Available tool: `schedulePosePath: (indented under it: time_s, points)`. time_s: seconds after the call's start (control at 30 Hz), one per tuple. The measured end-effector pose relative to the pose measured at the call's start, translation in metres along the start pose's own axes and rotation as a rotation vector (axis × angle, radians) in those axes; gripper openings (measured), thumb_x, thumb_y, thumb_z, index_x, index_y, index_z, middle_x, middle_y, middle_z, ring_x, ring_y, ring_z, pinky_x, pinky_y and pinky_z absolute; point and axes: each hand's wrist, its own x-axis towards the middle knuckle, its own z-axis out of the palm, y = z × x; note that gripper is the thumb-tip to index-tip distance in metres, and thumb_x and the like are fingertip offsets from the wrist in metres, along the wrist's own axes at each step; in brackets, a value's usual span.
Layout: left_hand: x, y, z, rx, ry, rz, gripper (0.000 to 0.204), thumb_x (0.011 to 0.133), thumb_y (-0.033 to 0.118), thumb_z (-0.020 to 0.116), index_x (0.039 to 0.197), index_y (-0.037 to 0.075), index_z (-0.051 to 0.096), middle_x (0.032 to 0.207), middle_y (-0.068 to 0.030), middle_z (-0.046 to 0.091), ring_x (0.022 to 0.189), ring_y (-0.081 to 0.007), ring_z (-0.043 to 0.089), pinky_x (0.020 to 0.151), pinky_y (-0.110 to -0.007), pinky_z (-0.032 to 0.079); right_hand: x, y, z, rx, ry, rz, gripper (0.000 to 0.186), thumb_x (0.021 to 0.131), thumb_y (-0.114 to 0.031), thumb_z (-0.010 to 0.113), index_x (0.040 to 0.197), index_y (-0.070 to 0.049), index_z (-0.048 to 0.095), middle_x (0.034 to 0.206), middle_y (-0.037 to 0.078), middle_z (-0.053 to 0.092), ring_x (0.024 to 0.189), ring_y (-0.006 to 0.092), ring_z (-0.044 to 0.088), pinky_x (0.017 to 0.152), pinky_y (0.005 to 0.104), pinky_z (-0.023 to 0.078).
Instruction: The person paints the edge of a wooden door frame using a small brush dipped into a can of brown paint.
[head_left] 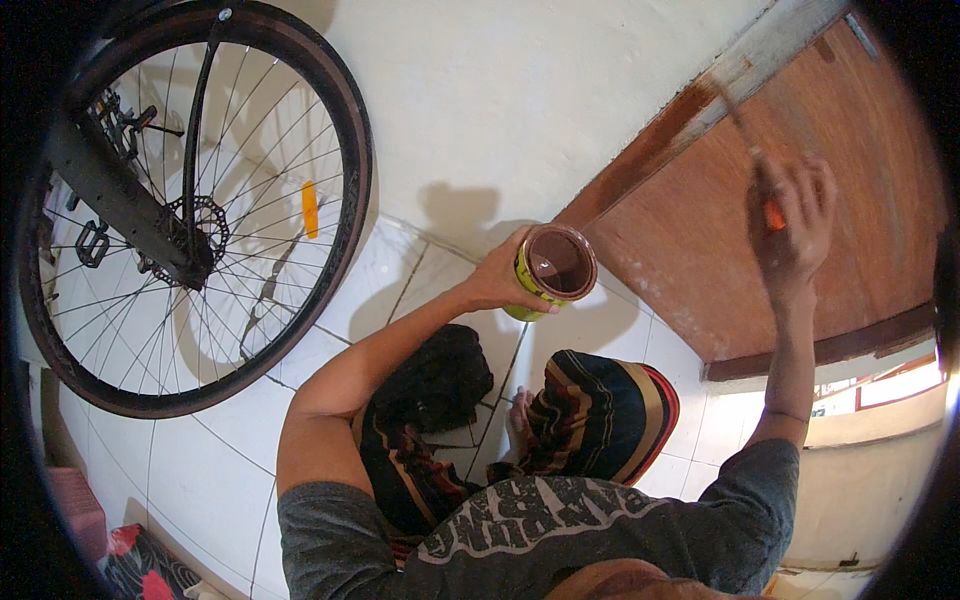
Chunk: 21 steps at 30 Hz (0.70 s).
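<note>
Left hand (497, 277) wraps a small round yellow-green paint tin (553, 270), open top, brown paint inside. Tin held up off the white tiled floor (240, 440), just left of the brown wooden door (800, 180).

Right hand (792, 215) raised, fingers closed on an orange-handled paintbrush (757, 165). Handle only partly visible between the fingers; brush shaft runs up-left to the pale wooden door frame edge (760, 55). Bristle end sits at the frame where the dark brown painted stretch (655, 140) meets bare pale wood. Contact looks likely, blur makes it hard to confirm.

Door face is reddish brown, patchy, with a darker strip along its lower edge.

Person sits on the floor, knees in striped dark cloth (590, 415) with red, tan and black bands, grey printed t-shirt (560, 530) at the lower edge.

Black bicycle wheel (190, 200) with spokes, disc rotor and orange reflector stands against the white wall (520, 90), well left of the tin. Pedal and crank visible behind the spokes.
</note>
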Motion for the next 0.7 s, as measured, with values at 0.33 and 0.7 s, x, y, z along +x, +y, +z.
schedulePosePath:
  time_s: [0.33,0.7]
  points:
    - [0.000,0.002,0.003,0.022,0.006,0.015,0.109,0.048,0.039,0.094,0.135,0.004,0.040,0.127,-0.0142,0.053,0.118,-0.0274,0.054,0.101,-0.038,0.043,-0.004,0.008,0.015,0.181,0.046,0.115,0.021,0.081,0.005,0.069,0.102,0.000,0.066,0.087,0.012,0.066,0.090,0.0321,0.061,0.090,0.0420,0.048]
    - [0.001,0.003,0.004,0.033,-0.005,-0.011,0.111,0.048,0.042,0.094,0.136,0.004,0.038,0.128,-0.0148,0.053,0.120,-0.0287,0.053,0.102,-0.039,0.042,-0.002,0.006,0.026,0.249,0.071,0.182,0.015,0.084,0.002,0.069,0.098,0.000,0.067,0.087,0.014,0.066,0.084,0.0283,0.063,0.092,0.0395,0.047]
